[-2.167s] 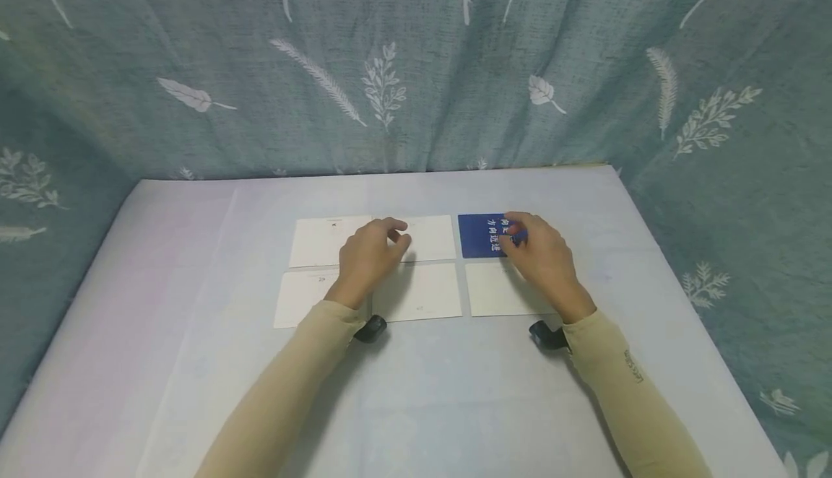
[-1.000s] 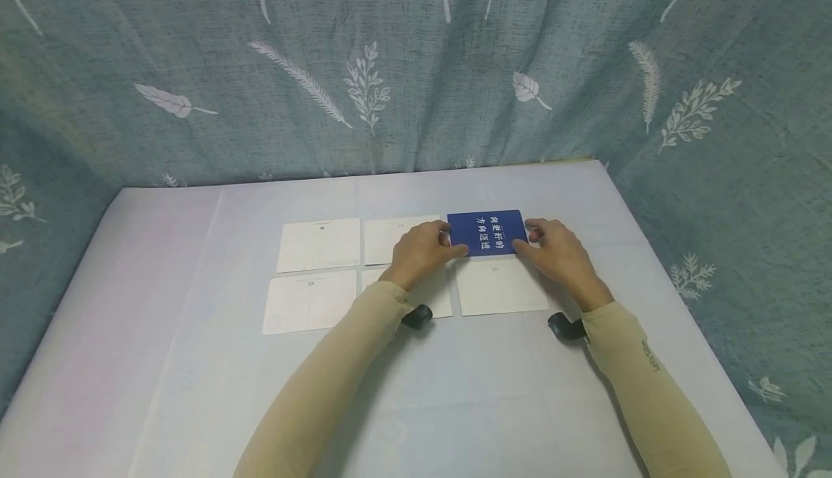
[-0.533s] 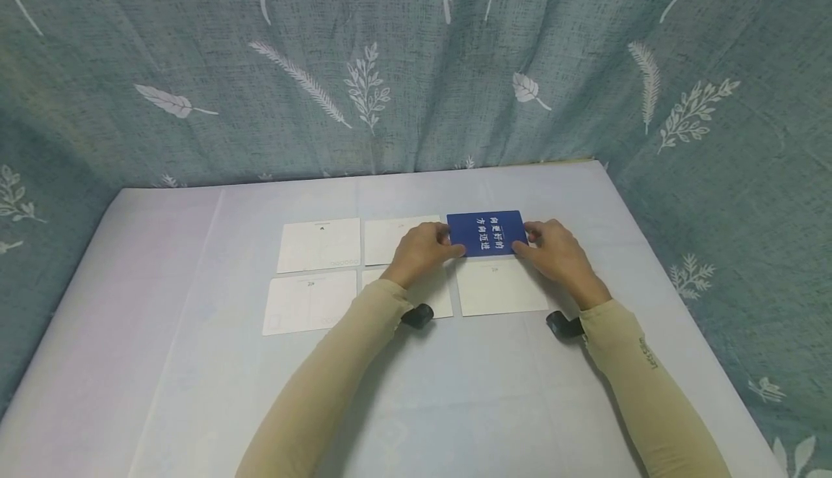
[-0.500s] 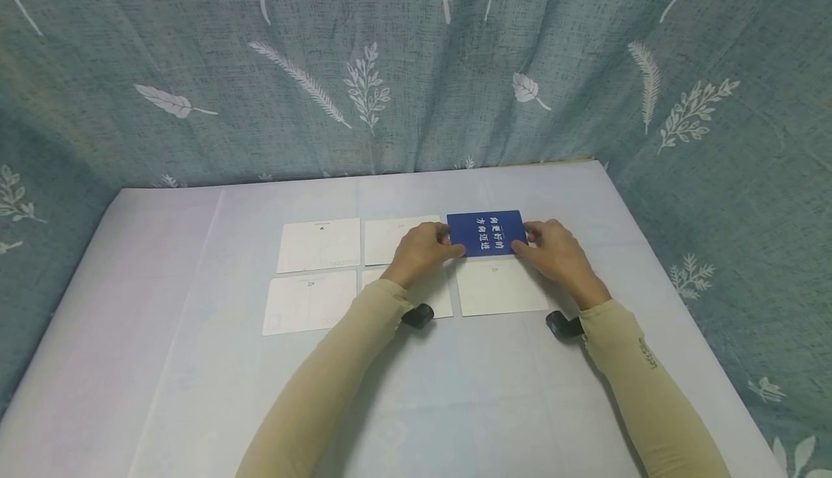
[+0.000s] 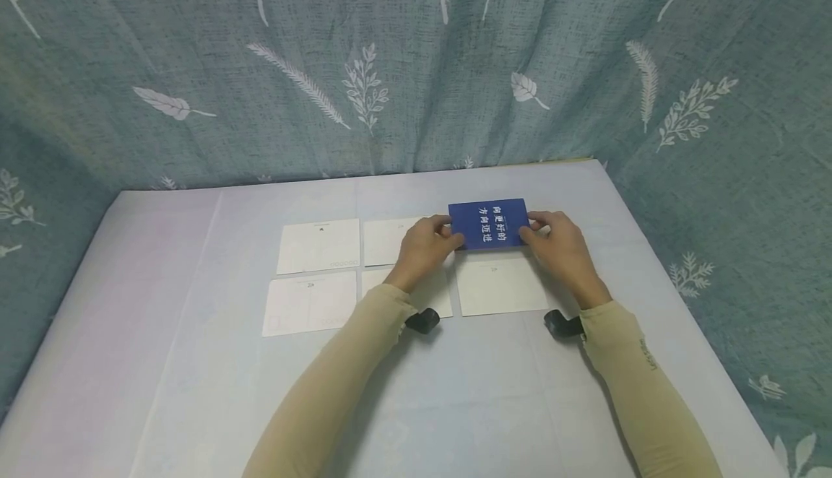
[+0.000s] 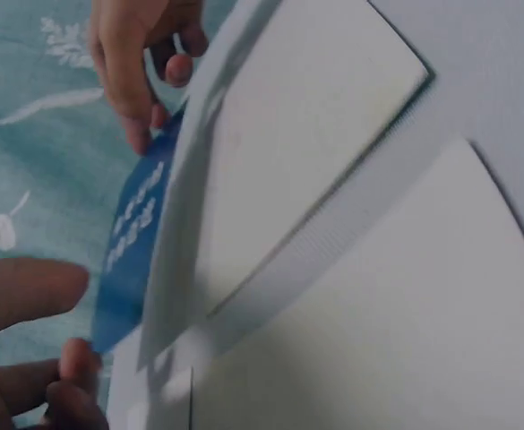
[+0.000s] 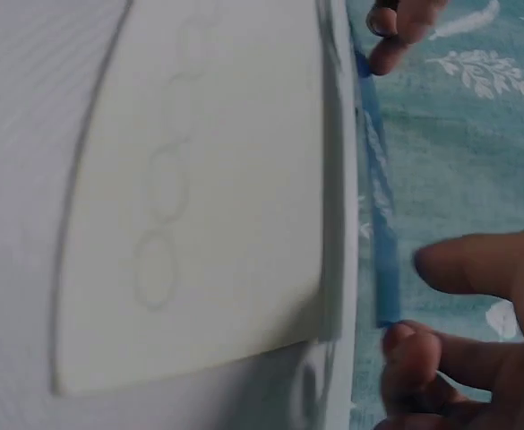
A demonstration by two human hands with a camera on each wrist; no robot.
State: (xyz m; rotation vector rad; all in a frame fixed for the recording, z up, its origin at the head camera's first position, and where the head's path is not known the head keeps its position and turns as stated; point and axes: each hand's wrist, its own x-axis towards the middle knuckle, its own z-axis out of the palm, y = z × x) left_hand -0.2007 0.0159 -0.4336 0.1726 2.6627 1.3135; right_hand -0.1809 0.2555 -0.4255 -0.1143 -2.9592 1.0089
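Observation:
A blue postcard [image 5: 490, 224] with white characters is held level with a slight tilt, just above the table. My left hand [image 5: 424, 248] pinches its left end between thumb and fingers. At the opposite end my right hand [image 5: 560, 250] pinches it likewise. In the left wrist view the blue postcard [image 6: 136, 233] spans between both hands, its pale underside partly visible. From the right wrist it appears nearly edge-on. Right below it lies a cream postcard [image 5: 500, 287], face down on the table.
More cream postcards lie flat in two rows on the left: one at the back left [image 5: 318, 247], one at the front left [image 5: 310, 303], and two partly covered by my left hand and arm. A leaf-patterned curtain [image 5: 416, 66] hangs behind the white table [image 5: 195, 391].
Both hands came to the blue postcard's ends; the left hand moved right from the cream cards. In the last half second the postcard rose off the table and slightly away from me.

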